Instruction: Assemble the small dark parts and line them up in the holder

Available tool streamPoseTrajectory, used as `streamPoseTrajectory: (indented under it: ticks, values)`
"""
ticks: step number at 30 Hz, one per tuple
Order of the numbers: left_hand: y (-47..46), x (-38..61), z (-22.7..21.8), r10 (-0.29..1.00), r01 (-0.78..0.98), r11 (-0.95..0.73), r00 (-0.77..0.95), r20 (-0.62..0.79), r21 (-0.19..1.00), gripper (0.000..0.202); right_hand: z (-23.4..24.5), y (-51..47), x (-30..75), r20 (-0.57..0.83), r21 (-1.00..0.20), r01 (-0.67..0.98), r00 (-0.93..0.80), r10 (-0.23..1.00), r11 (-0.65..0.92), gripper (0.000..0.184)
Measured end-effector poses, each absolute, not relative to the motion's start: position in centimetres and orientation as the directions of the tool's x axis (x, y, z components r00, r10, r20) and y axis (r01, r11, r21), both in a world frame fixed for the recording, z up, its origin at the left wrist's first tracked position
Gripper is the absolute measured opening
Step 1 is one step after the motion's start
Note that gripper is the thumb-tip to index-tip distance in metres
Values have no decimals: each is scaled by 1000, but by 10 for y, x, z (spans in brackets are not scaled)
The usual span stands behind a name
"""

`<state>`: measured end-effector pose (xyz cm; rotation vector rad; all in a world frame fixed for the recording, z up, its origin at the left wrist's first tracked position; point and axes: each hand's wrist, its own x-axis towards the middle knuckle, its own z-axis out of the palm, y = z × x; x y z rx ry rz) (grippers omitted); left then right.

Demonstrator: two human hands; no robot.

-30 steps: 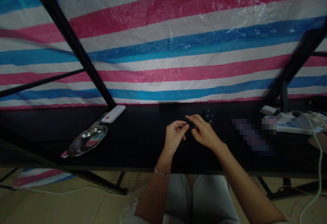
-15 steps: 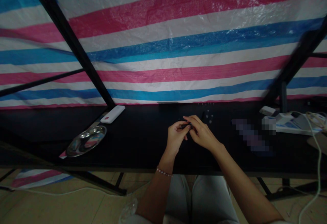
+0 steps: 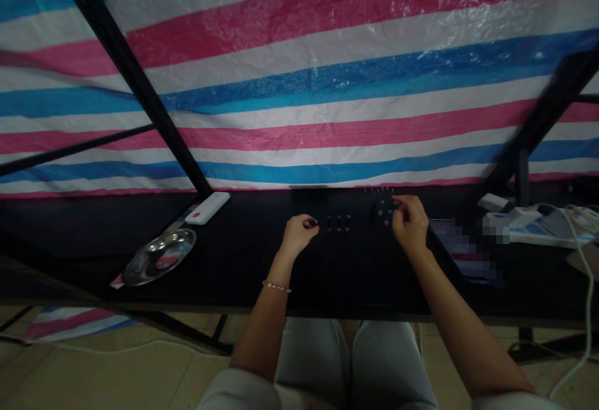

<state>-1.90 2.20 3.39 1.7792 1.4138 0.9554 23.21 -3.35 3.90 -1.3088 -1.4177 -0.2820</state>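
Note:
My left hand (image 3: 297, 236) is curled over the black tabletop (image 3: 234, 273), with a small dark piece (image 3: 312, 222) pinched at its fingertips. To its right, three small dark upright pieces (image 3: 338, 223) stand in a short row, apart from both hands. My right hand (image 3: 409, 223) is at the far side of the table, its fingers at a cluster of small dark pegs (image 3: 384, 213). Whether those fingers hold one is hidden in the dim light.
A steel divided tray (image 3: 159, 257) and a white power bank (image 3: 207, 208) lie at the left. A pixelated patch (image 3: 463, 254) covers something on the right, and a white power strip (image 3: 538, 226) with cables sits beyond it. A striped tarp (image 3: 299, 85) and black frame bars stand behind.
My hands have come apart: the left moved left and the right moved right toward the peg cluster. A row of three small pieces now shows where the hands were together.

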Motion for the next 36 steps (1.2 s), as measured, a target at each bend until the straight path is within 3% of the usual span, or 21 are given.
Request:
streamPoseTrajectory:
  ticks: [8, 18, 23, 32, 36]
  values:
    - [42, -7, 28, 962, 683, -252, 251, 103, 686, 7, 7, -26, 259, 441, -663, 736, 532, 723, -138, 33]
    - [48, -6, 21, 963, 716, -244, 256, 79, 654, 3, -4, -23, 266, 127, -567, 745, 500, 857, -351, 38]
    - [49, -5, 19, 972, 698, -205, 226, 61, 686, 6, -8, -22, 268, 110, -545, 774, 447, 888, -322, 37]
    - [48, -16, 18, 981, 674, -130, 193, -4, 727, 17, -10, -21, 259, 207, -490, 832, 399, 893, -258, 36]
    - [31, -29, 33, 987, 700, -157, 101, 121, 697, 27, -8, -20, 254, 215, -474, 839, 404, 889, -267, 36]
